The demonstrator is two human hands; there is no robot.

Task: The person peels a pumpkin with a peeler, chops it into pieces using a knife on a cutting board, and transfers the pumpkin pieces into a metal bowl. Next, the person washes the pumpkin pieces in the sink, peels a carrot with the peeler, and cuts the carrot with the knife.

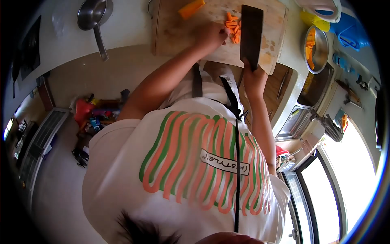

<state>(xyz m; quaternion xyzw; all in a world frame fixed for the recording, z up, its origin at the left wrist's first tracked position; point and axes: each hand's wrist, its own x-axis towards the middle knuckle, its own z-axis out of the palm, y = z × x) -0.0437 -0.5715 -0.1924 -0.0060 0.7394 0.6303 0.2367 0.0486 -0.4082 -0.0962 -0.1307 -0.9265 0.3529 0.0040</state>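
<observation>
Orange carrot pieces (233, 29) lie in a small pile on the wooden cutting board (178, 38). My left hand (212, 37) is beside the pile, on its left, with fingers curled together; whatever they hold, if anything, is hidden. In my right hand (255, 81) is the handle of a cleaver (251, 36), its broad dark blade over the board just right of the pieces. A larger orange chunk (191, 9) lies at the board's upper left.
A metal bowl (321, 51) with orange pieces stands to the right of the board, near the sink (310, 91). A metal pan (92, 15) rests on the counter at the left. Blue and yellow items are at the upper right.
</observation>
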